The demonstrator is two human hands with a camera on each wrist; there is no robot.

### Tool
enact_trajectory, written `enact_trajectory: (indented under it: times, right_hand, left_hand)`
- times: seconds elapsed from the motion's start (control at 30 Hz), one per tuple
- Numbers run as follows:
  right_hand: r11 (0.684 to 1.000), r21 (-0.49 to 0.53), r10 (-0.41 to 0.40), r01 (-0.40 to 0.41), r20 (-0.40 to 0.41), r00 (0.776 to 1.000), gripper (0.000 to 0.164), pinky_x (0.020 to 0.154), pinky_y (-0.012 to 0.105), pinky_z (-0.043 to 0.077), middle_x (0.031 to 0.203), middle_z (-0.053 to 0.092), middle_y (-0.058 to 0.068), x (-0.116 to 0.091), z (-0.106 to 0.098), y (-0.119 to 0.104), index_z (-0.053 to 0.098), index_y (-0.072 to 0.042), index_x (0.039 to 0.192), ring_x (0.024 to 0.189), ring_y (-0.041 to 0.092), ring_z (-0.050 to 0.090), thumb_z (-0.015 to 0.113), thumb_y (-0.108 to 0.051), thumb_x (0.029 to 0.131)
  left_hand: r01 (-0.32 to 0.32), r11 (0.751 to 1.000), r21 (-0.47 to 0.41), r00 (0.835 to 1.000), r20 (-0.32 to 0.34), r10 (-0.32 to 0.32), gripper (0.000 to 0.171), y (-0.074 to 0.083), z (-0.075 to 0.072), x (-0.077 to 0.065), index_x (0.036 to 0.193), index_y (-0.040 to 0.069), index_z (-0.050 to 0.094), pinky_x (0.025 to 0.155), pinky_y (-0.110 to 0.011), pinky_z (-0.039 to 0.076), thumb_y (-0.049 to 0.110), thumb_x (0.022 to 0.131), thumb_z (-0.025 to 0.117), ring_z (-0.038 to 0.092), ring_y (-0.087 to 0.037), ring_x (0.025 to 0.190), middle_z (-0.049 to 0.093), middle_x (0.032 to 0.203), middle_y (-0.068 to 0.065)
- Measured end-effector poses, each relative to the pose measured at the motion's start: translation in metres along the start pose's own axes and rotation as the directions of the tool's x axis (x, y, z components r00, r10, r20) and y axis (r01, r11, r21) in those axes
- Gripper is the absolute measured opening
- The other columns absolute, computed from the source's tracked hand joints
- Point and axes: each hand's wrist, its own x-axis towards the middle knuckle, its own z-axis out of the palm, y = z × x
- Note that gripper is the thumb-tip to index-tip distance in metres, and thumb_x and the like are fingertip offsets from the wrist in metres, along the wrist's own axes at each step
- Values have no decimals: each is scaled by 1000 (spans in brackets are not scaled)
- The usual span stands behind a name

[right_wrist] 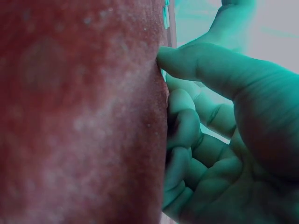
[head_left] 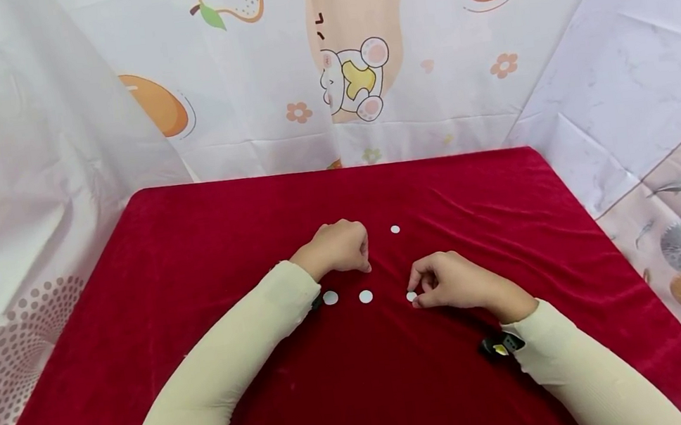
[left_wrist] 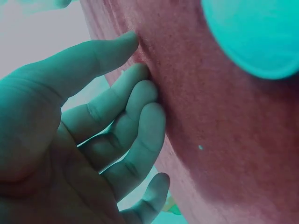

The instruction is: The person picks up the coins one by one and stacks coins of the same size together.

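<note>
My right hand [head_left: 454, 282] is low over the red cloth, its thumb and index finger pinching a small white disc [head_left: 411, 297] at the edges. In the right wrist view the thumb of that hand [right_wrist: 210, 116] meets the cloth; the disc is not clearly visible there. My left hand [head_left: 339, 244] hovers at the cloth with fingers loosely bent and nothing in them, as the left wrist view of the hand [left_wrist: 103, 121] shows. Below it lie a larger white disc [head_left: 330, 298] and another white disc [head_left: 366, 296]. Farther back, between the hands, lies a small disc [head_left: 395, 229].
A red velvet cloth [head_left: 221, 227] covers the table, with wrinkles on its right side. White printed curtains [head_left: 247, 75] hang behind and on both sides. A dark wrist-worn device [head_left: 501, 346] is on the right wrist.
</note>
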Motion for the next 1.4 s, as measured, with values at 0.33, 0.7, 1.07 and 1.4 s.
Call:
enact_trajectory:
  times: [0.33,0.7,1.07,1.4]
  right_hand:
    - [1000,-6,0,0,-3,1000,15,59,23,47,61,61,-7,0,-1,0,75,-24,88,56,4,53,84,-13,82]
    - [1000,13,-1,1,10,1000,15,59,22,47,61,62,-6,0,0,-1,75,-23,88,56,3,52,83,-12,82]
    - [1000,15,14,-14,15,1000,14,61,24,49,63,63,-6,0,-1,-1,75,-22,90,57,5,54,83,-12,84]
    - [1000,18,9,-9,11,1000,16,62,22,48,62,64,-6,-1,0,-2,74,-23,88,57,4,54,82,-10,83]
  left_hand:
    - [32,998,62,994,-106,-25,23,3,0,25,76,21,69,88,-45,47,34,86,84,62,-12,76,66,72,9]
    - [95,994,57,984,-156,-85,24,6,0,40,88,18,70,88,-44,50,38,87,83,62,-13,82,67,83,7]
    - [88,993,78,985,-157,-75,26,12,-1,51,90,18,71,90,-45,50,41,87,83,63,-13,86,68,88,6]
    - [45,993,107,987,-160,-28,25,23,0,61,84,20,70,88,-42,49,41,86,84,63,-12,82,67,80,8]
